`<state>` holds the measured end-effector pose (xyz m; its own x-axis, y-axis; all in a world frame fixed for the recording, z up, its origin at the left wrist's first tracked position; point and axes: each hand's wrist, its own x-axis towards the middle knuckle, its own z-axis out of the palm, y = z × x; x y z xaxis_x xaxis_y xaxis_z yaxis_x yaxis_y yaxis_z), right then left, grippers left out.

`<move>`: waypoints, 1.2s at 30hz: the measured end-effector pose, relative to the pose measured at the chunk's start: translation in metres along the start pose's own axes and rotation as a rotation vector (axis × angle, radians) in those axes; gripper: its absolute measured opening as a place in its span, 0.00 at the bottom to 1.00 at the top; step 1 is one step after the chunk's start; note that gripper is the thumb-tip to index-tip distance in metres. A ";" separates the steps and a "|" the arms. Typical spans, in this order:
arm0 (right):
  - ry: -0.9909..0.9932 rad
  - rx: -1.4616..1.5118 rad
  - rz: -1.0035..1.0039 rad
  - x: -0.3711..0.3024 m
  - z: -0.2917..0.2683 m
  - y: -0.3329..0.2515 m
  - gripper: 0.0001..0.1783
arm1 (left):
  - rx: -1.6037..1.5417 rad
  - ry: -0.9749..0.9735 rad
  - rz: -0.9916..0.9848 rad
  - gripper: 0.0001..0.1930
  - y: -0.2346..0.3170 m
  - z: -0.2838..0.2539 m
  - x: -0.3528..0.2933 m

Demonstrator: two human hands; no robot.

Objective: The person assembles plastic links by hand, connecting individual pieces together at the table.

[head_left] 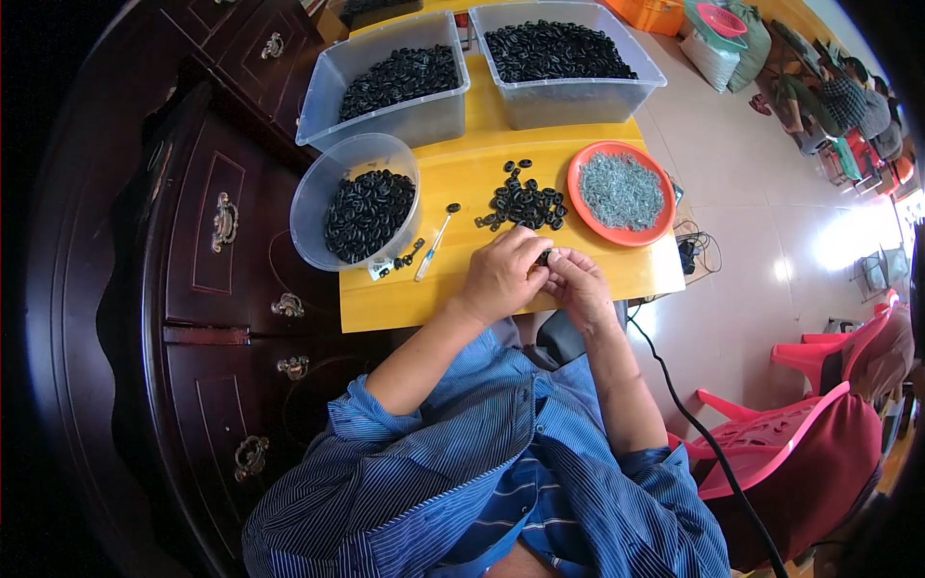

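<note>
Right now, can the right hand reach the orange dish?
Likely yes: only bare tabletop separates the right hand from the orange dish, though that hand seems to grip a black piece.

Above the near edge of the surface (385, 308), the left hand (503, 275) and right hand (581, 289) meet, the back of the left facing up. The fingers (570, 267) of both are bent and pinched close. The bare left forearm (419, 356) and right forearm (628, 385) slant inward toward that edge.
</note>
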<state>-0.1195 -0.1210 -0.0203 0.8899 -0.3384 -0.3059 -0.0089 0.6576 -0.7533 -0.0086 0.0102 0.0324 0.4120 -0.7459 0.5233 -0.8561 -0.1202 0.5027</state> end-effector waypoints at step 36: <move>0.107 0.023 -0.068 -0.003 0.008 0.005 0.08 | -0.344 -0.160 -0.195 0.20 -0.010 -0.007 0.006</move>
<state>-0.1187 -0.1110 -0.0186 0.8341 -0.4517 -0.3164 0.0610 0.6458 -0.7611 0.0050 0.0112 0.0352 0.4789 -0.8264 0.2962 -0.6020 -0.0636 0.7959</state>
